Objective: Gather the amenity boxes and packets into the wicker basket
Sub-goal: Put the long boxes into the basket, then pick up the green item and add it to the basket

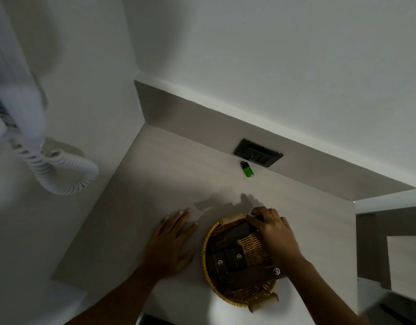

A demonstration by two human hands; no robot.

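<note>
A round wicker basket (208, 245) with wooden handles sits on the pale counter near its front edge. Several dark amenity boxes with a white logo lie inside: small ones (228, 260) at the left and a long one (251, 276) across the front. My right hand (276, 233) reaches over the basket's far rim, fingers closed on the end of another long dark box (235, 232) that slants into the basket. My left hand (173, 240) rests flat on the counter to the left of the basket, fingers spread, holding nothing.
A green lighter (247, 169) lies by a dark wall socket (258, 152) at the back of the counter (155, 184). A white wall phone with a coiled cord (61, 170) hangs at the left. A lower shelf unit (389, 242) adjoins at the right.
</note>
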